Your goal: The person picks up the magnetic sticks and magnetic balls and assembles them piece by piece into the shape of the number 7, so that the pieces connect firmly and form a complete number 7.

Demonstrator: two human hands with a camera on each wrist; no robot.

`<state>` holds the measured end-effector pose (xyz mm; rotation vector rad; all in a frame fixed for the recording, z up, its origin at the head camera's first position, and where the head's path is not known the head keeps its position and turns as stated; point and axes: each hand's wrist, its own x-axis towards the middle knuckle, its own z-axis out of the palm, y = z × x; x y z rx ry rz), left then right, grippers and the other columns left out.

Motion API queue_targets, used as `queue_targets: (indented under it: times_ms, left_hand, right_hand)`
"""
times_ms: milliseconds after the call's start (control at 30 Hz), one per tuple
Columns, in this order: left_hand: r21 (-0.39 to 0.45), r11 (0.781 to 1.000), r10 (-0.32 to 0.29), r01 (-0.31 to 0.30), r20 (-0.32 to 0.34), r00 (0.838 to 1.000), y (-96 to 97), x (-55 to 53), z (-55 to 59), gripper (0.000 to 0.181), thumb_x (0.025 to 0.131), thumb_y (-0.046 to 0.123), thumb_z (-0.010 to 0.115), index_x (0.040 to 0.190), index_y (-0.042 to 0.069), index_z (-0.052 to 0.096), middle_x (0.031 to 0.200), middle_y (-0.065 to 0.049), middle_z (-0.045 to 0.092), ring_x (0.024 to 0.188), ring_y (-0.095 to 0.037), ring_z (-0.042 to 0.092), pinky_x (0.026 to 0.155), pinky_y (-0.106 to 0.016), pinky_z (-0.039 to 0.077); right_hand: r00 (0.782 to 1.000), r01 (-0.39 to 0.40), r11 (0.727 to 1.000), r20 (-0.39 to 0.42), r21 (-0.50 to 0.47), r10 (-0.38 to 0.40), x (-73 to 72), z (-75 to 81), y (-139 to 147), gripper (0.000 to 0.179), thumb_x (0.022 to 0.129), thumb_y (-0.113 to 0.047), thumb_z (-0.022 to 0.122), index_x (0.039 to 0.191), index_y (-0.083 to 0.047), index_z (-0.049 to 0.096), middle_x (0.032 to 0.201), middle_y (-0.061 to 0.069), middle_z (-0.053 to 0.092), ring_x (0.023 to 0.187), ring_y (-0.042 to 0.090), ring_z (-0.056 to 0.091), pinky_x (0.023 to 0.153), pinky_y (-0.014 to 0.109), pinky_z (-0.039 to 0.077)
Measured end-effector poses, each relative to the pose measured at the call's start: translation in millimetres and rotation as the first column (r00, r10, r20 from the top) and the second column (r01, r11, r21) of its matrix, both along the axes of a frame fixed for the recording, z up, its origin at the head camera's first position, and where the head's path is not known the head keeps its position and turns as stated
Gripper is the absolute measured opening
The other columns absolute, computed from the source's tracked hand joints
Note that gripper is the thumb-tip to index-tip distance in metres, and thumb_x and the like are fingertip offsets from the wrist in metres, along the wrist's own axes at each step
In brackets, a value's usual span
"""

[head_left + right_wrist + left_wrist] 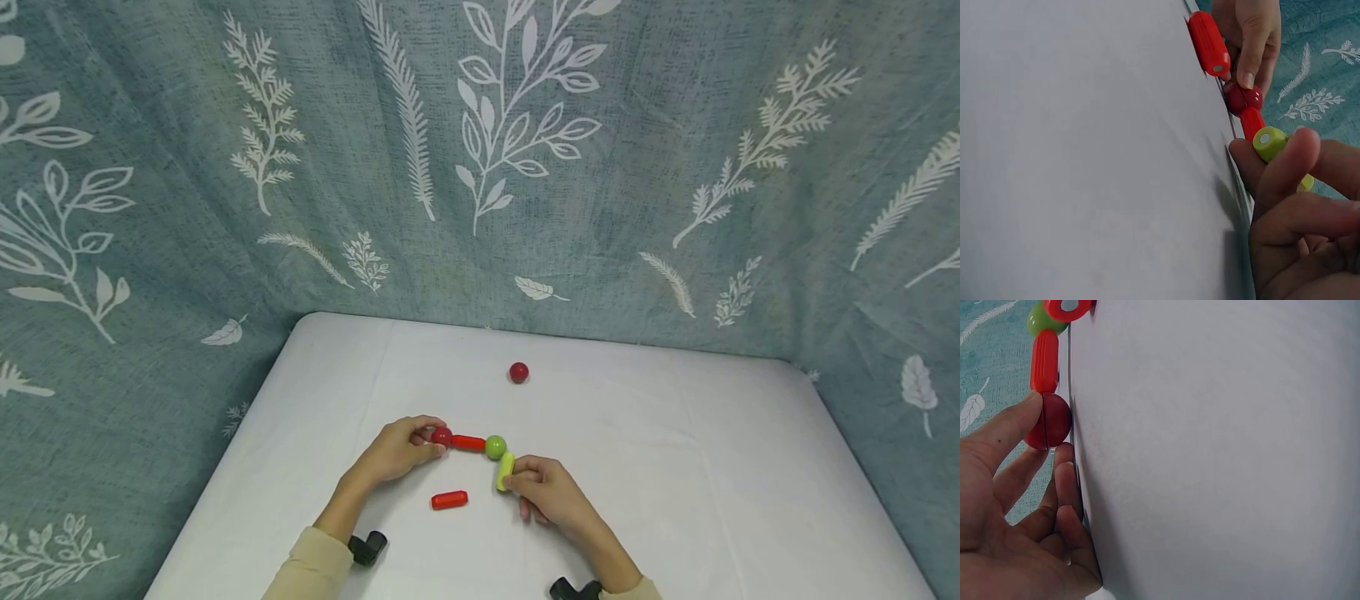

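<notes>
Your left hand (402,448) pinches the left red ball (442,436). Your right hand (552,493) pinches a lime-green rod (506,470), its far end by the green ball (495,447)

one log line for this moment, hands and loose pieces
left hand: holds red end ball | right hand: pinches yellow-green rod | lying apart: lone red rod, far red ball

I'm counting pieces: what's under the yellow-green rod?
White tabletop shows beside the yellow-green rod in the right hand's grip; the spot directly under it is hidden.
</notes>
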<state>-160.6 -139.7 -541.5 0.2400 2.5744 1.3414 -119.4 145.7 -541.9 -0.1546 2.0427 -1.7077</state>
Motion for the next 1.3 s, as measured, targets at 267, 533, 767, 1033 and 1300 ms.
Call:
queue_targets:
  times_ms: [267,533,767,1033,1300]
  left_hand:
    - [0.001,1.000,-0.002,0.002,0.001,1.000,0.2,0.4,-1.0,0.035,0.088,0.023,0.079,0.122,0.017,0.070,0.094,0.002,0.061,0.086,-0.019,0.053,0.071,-0.035,0.047]
    - [0.001,1.000,-0.009,0.009,-0.007,1.000,0.4,-0.1,-0.7,0.034,0.088,0.023,0.079,0.121,0.017,0.070,0.093,0.002,0.062,0.086,-0.018,0.054,0.071,-0.034,0.048]
    - [-0.006,1.000,-0.005,0.005,-0.006,1.000,0.4,-0.6,-0.5,0.034,0.088,0.023,0.079,0.120,0.017,0.071,0.093,0.002,0.062,0.086,-0.018,0.054,0.070,-0.034,0.048]
    - [-0.003,1.000,0.000,0.000,-0.005,1.000,-1.0,-0.9,-2.0,0.034,0.088,0.024,0.079,0.120,0.018,0.071,0.093,0.003,0.061,0.086,-0.018,0.053,0.070,-0.034,0.047]
    - [-0.002,1.000,-0.004,0.004,-0.016,1.000,-1.2,-0.4,-2.2,0.034,0.088,0.023,0.079,0.120,0.017,0.071,0.092,0.003,0.061,0.086,-0.018,0.053,0.071,-0.034,0.047]
  right_hand:
    - [1.000,-0.012,1.000,0.023,0.004,0.012,-1.1,-5.3,-6.2,0.027,0.094,-0.019,0.070,0.106,0.005,0.065,0.059,0.010,0.061,0.041,0.008,0.040,0.039,0.020,0.032]
    - [0.998,-0.043,0.999,0.054,-0.008,0.043,-4.4,-7.5,-8.9,0.023,0.095,-0.017,0.068,0.100,0.005,0.067,0.068,0.016,0.067,0.040,0.006,0.044,0.038,0.019,0.036]
    - [0.997,-0.046,0.999,0.058,-0.007,0.046,-6.5,-7.8,-12.2,0.023,0.095,-0.017,0.069,0.100,0.005,0.067,0.079,0.018,0.072,0.041,0.005,0.047,0.038,0.018,0.036]
    - [0.998,-0.044,0.999,0.041,0.030,0.043,-8.3,-8.8,-17.9,0.027,0.094,-0.023,0.071,0.099,0.002,0.065,0.078,0.012,0.071,0.040,0.008,0.050,0.034,0.019,0.032]
    - [1.000,-0.023,0.997,0.013,0.073,0.022,-7.7,-8.8,-22.7,0.030,0.093,-0.028,0.072,0.097,0.001,0.064,0.072,0.009,0.068,0.038,0.008,0.049,0.033,0.019,0.030]
